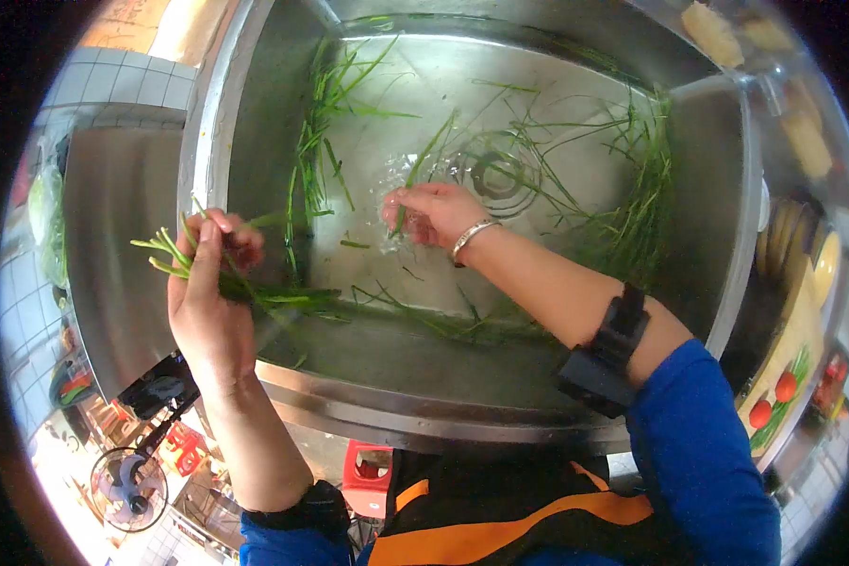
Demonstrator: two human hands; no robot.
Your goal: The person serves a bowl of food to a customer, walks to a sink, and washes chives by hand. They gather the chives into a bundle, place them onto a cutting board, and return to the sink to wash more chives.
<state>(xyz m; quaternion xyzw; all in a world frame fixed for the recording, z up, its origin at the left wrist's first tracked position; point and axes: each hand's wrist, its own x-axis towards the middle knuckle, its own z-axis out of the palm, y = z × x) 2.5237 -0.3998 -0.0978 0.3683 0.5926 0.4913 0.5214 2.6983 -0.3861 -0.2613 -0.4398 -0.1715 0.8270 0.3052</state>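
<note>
My left hand [208,283] is closed around a bunch of thin scallion-like green stalks [165,253] at the left rim of a metal sink [424,80]. Their pale cut ends stick out to the left, and the dark leafy part [297,298] trails over the sink to the right. Near the middle, my right hand [429,212] pinches a single green stalk [434,148] at the water's surface, where ripples show. More green stalks [641,208] float in the water, thickest along the right wall, with others [321,123] at the left.
A round drain [500,176] lies under the water beyond my right hand. Left of the sink is a metal surface [123,226], with a plastic bag of greens [47,217] past it. At lower left stand a fan [129,489] and a red stool [366,476]. Bowls [825,269] sit at right.
</note>
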